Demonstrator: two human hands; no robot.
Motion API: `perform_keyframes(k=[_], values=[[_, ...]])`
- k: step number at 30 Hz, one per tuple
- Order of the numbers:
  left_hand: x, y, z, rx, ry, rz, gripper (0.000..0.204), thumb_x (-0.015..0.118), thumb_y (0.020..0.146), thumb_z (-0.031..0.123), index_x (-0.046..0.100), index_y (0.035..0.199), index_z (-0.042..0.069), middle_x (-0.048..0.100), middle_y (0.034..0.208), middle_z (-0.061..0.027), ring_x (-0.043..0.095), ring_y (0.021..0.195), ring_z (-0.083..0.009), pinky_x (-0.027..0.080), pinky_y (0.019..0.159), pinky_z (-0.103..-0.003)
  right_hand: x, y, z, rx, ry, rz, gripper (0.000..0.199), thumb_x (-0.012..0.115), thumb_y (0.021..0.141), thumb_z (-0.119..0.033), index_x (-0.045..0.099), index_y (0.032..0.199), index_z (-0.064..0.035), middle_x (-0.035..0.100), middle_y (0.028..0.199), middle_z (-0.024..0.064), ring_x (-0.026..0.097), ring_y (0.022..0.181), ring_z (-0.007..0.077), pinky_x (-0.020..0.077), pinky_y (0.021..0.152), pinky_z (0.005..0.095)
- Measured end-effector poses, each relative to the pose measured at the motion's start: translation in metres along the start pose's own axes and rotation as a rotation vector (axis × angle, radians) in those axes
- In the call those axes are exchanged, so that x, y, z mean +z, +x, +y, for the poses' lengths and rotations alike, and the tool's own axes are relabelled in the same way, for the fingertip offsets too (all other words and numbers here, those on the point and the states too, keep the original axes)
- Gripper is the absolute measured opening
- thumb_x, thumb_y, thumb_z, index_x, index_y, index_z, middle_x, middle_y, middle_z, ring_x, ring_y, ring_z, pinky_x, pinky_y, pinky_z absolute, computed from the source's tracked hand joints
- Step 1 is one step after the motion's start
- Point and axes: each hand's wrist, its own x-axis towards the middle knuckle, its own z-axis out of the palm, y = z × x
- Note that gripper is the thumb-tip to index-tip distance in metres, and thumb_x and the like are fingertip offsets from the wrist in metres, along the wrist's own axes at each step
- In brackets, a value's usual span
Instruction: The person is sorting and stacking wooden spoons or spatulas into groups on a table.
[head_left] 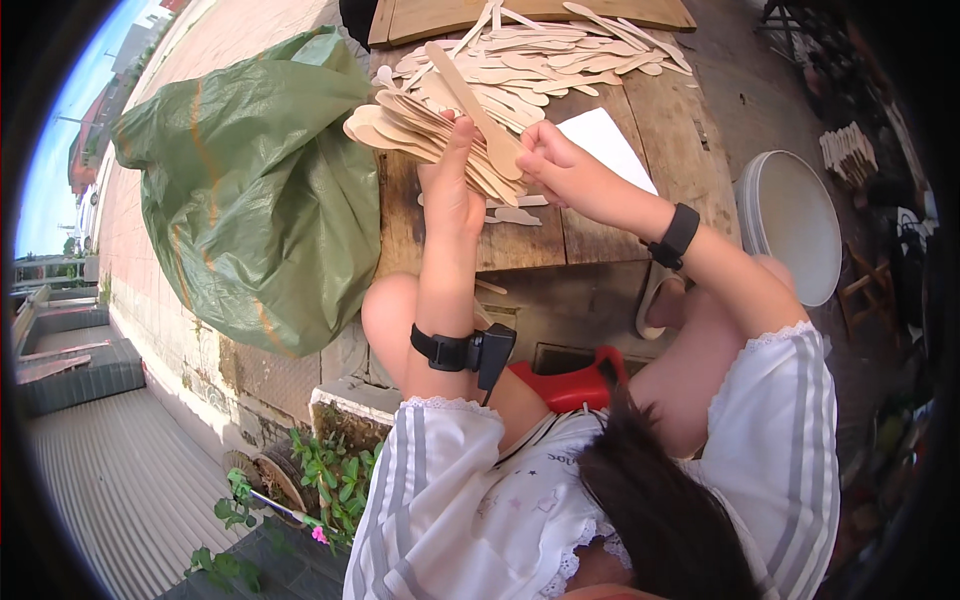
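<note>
while pale, flat wooden spoons (540, 60) lie heaped in a loose, criss-crossing pile at the far end of a wooden table (670, 130), their smooth blades flaring into rounded ends, the worn tabletop beneath them shows brown planks with dark seams and stains. to the left slumps a green woven-plastic sack (260, 180), creased and slightly glossy, with thin orange stripes; to the right, a smooth sheet of white paper (606, 145) lies partly behind the person's forearm, and a round, pale bucket (800, 225) is beyond the table's right edge. a red plastic stool (565, 387) shows between the knees.

the left hand (455, 195) is curled around a fanned bundle of wooden spoons (415, 130), most rounded ends pointing left, the thumb pressing along the near side. the right hand (565, 170) is narrowed to a pinch at the broad end of a single spoon (468, 100), which slants across the bundle just beside the left thumb, its handle pointing up and away.

counted, there are one spoon in the pinch, one bundle, one sack, one paper sheet, one stool and two black wristbands (680, 237), one per arm; the spoons in bundle and pile overlap too closely to count.
</note>
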Motion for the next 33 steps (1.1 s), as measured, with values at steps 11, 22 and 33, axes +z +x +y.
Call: perform_keyframes(k=[11,22,33], values=[[0.002,-0.001,-0.002,-0.114,-0.042,0.032,0.044,0.063,0.084,0.008,0.043,0.123,0.001,0.056,0.11,-0.0086,0.057,0.101,-0.0194,0.05,0.088,-0.034,-0.001,-0.003,0.005,-0.205,-0.26,0.123,0.021,0.045,0.095,-0.024,0.04,0.099,-0.004,0.052,0.08,0.0062,0.049,0.073,0.0142,0.042,0.067,0.028],[0.003,-0.002,-0.004,-0.123,-0.052,0.058,0.04,0.064,0.082,0.004,0.047,0.119,0.004,0.056,0.108,-0.0071,0.056,0.101,-0.0188,0.047,0.09,-0.033,-0.002,-0.004,-0.027,-0.268,0.05,0.114,0.016,0.05,0.093,-0.022,0.049,0.091,-0.0059,0.05,0.071,-0.0023,0.045,0.067,0.0046,0.0371,0.062,0.0203],[0.01,-0.006,-0.006,-0.085,-0.023,-0.06,0.044,0.058,0.086,0.002,0.04,0.127,0.002,0.054,0.115,-0.0098,0.055,0.107,-0.0197,0.047,0.092,-0.033,0.013,-0.002,-0.013,-0.257,-0.528,0.354,0.017,0.052,0.09,-0.021,0.044,0.092,-0.006,0.058,0.063,0.0079,0.058,0.058,0.0214,0.0428,0.054,0.0317]])
